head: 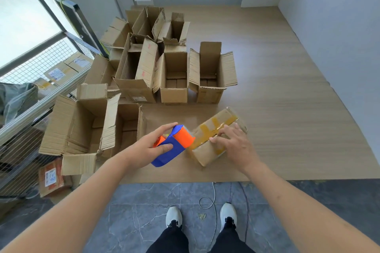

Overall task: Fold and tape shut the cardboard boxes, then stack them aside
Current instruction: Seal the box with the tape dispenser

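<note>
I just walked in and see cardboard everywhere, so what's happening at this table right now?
A person is taping a small cardboard box shut on the wooden table. The left hand grips a blue and orange tape dispenser at the box's near end, while the right hand presses flat on the taped top. Behind it, many open boxes stand with flaps up, not yet closed.
</note>
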The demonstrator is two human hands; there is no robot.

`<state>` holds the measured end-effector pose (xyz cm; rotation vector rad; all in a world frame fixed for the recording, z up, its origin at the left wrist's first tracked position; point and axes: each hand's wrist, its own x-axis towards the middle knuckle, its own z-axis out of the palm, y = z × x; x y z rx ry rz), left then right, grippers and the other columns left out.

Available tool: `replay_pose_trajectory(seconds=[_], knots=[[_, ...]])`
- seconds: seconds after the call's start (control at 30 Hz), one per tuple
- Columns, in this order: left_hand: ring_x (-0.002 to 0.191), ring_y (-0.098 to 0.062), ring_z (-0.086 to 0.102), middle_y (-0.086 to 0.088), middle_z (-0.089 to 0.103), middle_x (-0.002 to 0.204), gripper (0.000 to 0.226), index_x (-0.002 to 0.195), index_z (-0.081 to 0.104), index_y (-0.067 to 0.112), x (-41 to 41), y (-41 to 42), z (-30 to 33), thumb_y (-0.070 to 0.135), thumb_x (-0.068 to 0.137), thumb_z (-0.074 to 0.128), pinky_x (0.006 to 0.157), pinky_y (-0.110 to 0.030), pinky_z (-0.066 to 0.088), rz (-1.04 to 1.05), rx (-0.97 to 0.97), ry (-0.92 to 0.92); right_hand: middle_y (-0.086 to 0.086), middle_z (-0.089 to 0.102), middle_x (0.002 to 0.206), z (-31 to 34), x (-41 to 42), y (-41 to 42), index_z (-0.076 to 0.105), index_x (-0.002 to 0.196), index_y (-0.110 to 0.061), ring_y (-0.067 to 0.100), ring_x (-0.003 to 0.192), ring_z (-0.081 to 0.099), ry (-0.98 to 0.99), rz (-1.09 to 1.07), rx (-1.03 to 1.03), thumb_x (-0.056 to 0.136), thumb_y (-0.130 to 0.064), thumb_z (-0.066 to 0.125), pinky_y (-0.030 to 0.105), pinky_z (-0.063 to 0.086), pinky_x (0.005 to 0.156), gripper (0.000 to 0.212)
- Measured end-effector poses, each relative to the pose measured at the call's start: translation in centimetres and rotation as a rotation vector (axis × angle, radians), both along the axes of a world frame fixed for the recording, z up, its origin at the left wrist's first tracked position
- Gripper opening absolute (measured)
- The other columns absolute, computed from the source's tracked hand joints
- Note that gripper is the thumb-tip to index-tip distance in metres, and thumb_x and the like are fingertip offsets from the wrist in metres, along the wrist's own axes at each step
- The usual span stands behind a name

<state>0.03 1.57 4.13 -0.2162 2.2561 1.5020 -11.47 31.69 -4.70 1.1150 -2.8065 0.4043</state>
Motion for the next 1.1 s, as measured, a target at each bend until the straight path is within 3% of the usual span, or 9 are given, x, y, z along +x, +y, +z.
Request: replay_pose_trajectory(seconds=[0.1,0.2,0.27,0.4,0.53,0.67,0.8,0.9,1.1], knots=[[0.102,-0.022,0.065,0.004,0.066,0.111,0.062,0.142,0.039,0.061,-0.2,-0.3,0.9,0.024,0.100,0.065,0.096,-0.046,0.053,-0.064,-0.038,0.006,0.002,0.059,0.092,1.6,0.8,-1.3,0.065,0.081,-0.017,0.032,0.087,0.062,-0.017,-0.120,-0.092,0.085,-0.023,0.043,0.050,0.051,0.098,0.023],[0.101,-0.027,0.063,0.000,0.063,0.114,0.069,0.144,0.043,0.053,-0.2,-0.5,1.7,0.015,0.094,0.072,0.092,-0.049,0.055,-0.116,-0.090,0.030,0.006,0.054,0.115,2.1,2.7,-3.4,0.060,0.114,-0.021,0.033,0.122,0.048,-0.179,-0.193,0.091,0.085,-0.068,0.050,0.058,0.039,0.110,0.056],[0.102,-0.022,0.063,0.005,0.062,0.117,0.071,0.142,0.046,0.049,-0.2,-0.4,2.2,0.011,0.090,0.075,0.093,-0.045,0.056,-0.148,-0.133,0.057,0.010,0.044,0.141,1.5,3.5,-4.1,0.046,0.141,-0.027,0.038,0.146,0.030,-0.218,-0.104,0.246,0.075,-0.079,0.058,0.059,0.019,0.123,0.085],[0.109,-0.014,0.062,0.017,0.060,0.126,0.069,0.136,0.053,0.045,-0.2,-0.4,2.9,0.006,0.085,0.077,0.097,-0.039,0.054,-0.188,-0.194,0.128,0.006,0.019,0.169,1.8,2.4,-4.0,0.036,0.152,-0.036,0.033,0.157,0.008,-0.278,0.070,0.259,0.084,-0.033,0.073,0.051,0.003,0.127,0.078],[0.116,-0.009,0.059,0.021,0.057,0.131,0.069,0.135,0.053,0.046,0.1,-0.5,3.5,0.006,0.084,0.078,0.099,-0.039,0.051,-0.217,-0.230,0.139,-0.014,0.005,0.171,3.1,0.6,-3.6,0.037,0.146,-0.039,0.023,0.158,-0.005,-0.480,0.203,0.266,0.081,0.004,0.064,0.046,0.002,0.129,0.082],[0.117,-0.005,0.056,0.025,0.055,0.131,0.070,0.134,0.053,0.049,0.0,-0.4,4.1,0.007,0.084,0.079,0.098,-0.039,0.052,-0.240,-0.251,0.136,-0.009,0.033,0.165,4.3,0.5,-4.0,0.059,0.133,-0.035,0.017,0.155,0.021,-0.721,0.169,-0.096,0.090,-0.015,0.066,0.048,0.016,0.127,0.047],[0.118,0.001,0.054,0.030,0.053,0.130,0.070,0.133,0.053,0.051,0.0,-0.3,4.8,0.007,0.085,0.079,0.094,-0.031,0.051,-0.246,-0.256,0.149,-0.002,0.073,0.117,7.7,2.1,-4.6,0.074,0.118,-0.028,0.026,0.109,0.070,-1.183,0.050,-0.655,0.092,-0.038,0.076,0.055,0.053,0.102,0.029],[0.121,-0.004,0.053,0.026,0.054,0.132,0.069,0.133,0.054,0.048,-0.1,0.1,4.9,0.007,0.083,0.081,0.095,-0.035,0.052,-0.264,-0.251,0.175,0.003,0.068,0.097,9.0,2.7,-4.8,0.076,0.113,-0.016,0.028,0.089,0.070,-1.257,0.074,-0.716,0.085,-0.035,0.081,0.057,0.058,0.089,0.034],[0.124,-0.013,0.055,0.018,0.055,0.133,0.067,0.133,0.056,0.045,-0.1,1.0,5.2,0.006,0.083,0.080,0.099,-0.043,0.052,-0.325,-0.245,0.212,0.004,0.067,0.095,9.5,2.6,-4.4,0.076,0.099,-0.015,0.020,0.083,0.070,-1.317,0.048,-0.685,0.085,-0.019,0.083,0.044,0.060,0.082,0.017]])
